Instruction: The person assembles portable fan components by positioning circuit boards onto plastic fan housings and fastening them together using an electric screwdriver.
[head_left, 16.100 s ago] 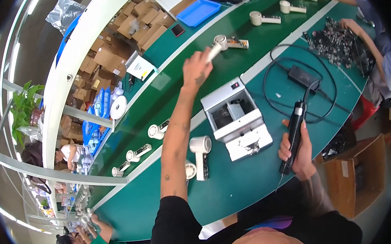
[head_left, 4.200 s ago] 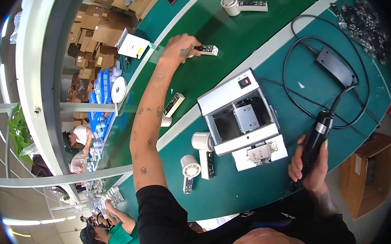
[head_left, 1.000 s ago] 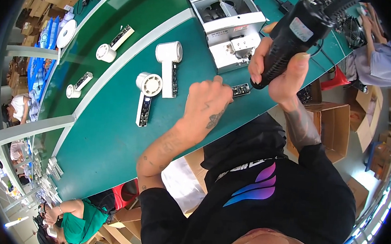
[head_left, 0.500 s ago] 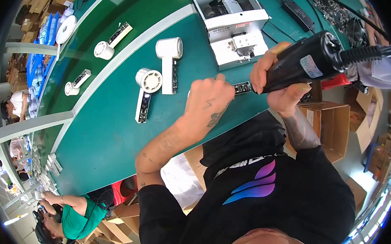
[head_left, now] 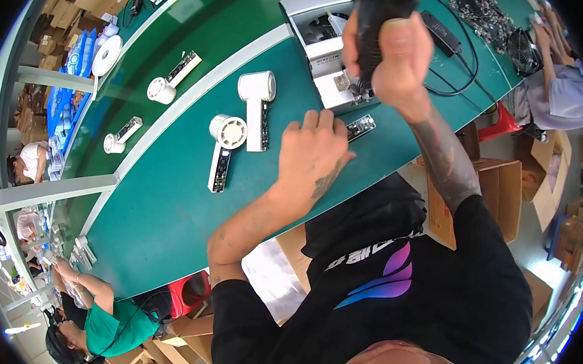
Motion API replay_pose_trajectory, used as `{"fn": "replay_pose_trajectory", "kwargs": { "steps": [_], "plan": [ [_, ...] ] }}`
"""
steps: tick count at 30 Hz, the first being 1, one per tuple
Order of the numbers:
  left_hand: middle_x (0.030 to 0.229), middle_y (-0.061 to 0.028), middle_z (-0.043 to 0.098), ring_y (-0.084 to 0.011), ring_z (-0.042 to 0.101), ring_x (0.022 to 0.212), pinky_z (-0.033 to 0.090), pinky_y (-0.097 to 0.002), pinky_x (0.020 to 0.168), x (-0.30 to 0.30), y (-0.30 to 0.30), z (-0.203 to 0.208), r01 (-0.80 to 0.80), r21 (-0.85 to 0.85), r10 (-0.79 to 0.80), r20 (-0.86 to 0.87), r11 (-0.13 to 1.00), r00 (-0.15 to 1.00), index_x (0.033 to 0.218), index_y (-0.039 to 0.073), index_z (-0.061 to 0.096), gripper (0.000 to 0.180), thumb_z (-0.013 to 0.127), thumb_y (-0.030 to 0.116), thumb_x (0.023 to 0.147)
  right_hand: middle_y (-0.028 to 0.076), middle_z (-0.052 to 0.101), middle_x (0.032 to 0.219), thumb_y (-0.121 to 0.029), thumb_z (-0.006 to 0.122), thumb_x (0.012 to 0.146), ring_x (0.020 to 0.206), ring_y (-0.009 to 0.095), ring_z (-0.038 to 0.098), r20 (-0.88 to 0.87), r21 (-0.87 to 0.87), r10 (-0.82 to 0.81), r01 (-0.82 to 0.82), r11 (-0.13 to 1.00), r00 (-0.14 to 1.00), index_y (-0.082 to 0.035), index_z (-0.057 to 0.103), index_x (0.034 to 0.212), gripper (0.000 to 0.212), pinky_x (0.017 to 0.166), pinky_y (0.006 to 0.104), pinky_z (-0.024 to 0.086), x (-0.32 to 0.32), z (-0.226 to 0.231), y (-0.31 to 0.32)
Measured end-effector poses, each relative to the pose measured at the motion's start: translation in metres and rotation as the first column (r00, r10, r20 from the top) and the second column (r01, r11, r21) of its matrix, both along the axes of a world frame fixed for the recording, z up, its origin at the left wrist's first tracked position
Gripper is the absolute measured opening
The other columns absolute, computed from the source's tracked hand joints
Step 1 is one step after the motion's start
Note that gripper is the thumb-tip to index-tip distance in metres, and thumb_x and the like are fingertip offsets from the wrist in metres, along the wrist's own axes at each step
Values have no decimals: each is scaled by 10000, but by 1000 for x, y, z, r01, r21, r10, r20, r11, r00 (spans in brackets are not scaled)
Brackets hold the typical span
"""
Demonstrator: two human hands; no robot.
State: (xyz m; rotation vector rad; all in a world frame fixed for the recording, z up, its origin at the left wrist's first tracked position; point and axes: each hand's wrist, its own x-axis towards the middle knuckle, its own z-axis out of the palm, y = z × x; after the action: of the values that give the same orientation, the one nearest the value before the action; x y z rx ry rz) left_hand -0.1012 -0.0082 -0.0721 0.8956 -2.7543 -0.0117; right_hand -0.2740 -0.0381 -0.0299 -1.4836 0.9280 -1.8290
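In my right hand (head_left: 401, 61) is a black corded electric screwdriver (head_left: 377, 26), its lower end over the front of a grey metal screw feeder (head_left: 325, 83). My left hand (head_left: 314, 150) lies on the bench with its fingers curled over a small handheld fan, mostly hidden beneath it. Only that fan's handle end with an exposed circuit board (head_left: 361, 127) sticks out to the right. Left of the hand lie two white handheld fans, one farther away (head_left: 256, 102) and one nearer (head_left: 229, 134), both with boards showing in their handles.
Two more fans (head_left: 161, 90) (head_left: 114, 142) lie on the green strip beyond the pale rail (head_left: 212, 61). A black power adapter (head_left: 440, 33) and cables lie at the back right. Cardboard boxes (head_left: 500, 196) stand right of the bench. Co-workers sit at far left and far right.
My right hand has swung the screwdriver up and left, from beside the fan's circuit board to the screw feeder. My left hand stays on the fan, its fingers a little looser.
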Motion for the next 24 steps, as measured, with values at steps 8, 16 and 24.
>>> {"fn": "replay_pose_trajectory", "kwargs": {
  "steps": [8, 16, 24],
  "plan": [
    [844, -111, 613, -281, 645, 823, 531, -374, 674, 37, 5, 30, -207, 257, 137, 265, 944, 954, 1120, 31, 637, 544, 841, 378, 755, 71, 577, 657, -565, 430, 1050, 498, 82, 506, 101, -77, 83, -75, 994, 991, 35, 485, 1215, 625, 462, 232, 387, 14, -4, 18],
    [789, -123, 674, -270, 693, 800, 564, -353, 629, 35, 5, 26, -130, 236, 88, 180, 963, 980, 985, -17, 641, 474, 869, 327, 751, 50, 576, 726, -533, 503, 1037, 523, 65, 482, 92, -85, 264, -257, 963, 960, 15, 469, 1278, 599, 473, 219, 377, 48, -22, 15],
    [791, -119, 667, -264, 688, 801, 564, -341, 639, 38, 5, 26, -76, 233, 43, 141, 969, 989, 1003, -20, 635, 486, 863, 333, 760, 73, 563, 684, -674, 358, 1023, 508, 83, 496, 7, 1, 169, -169, 986, 986, 124, 469, 1271, 843, 482, 233, 399, 51, -22, 15]
  ]
}}
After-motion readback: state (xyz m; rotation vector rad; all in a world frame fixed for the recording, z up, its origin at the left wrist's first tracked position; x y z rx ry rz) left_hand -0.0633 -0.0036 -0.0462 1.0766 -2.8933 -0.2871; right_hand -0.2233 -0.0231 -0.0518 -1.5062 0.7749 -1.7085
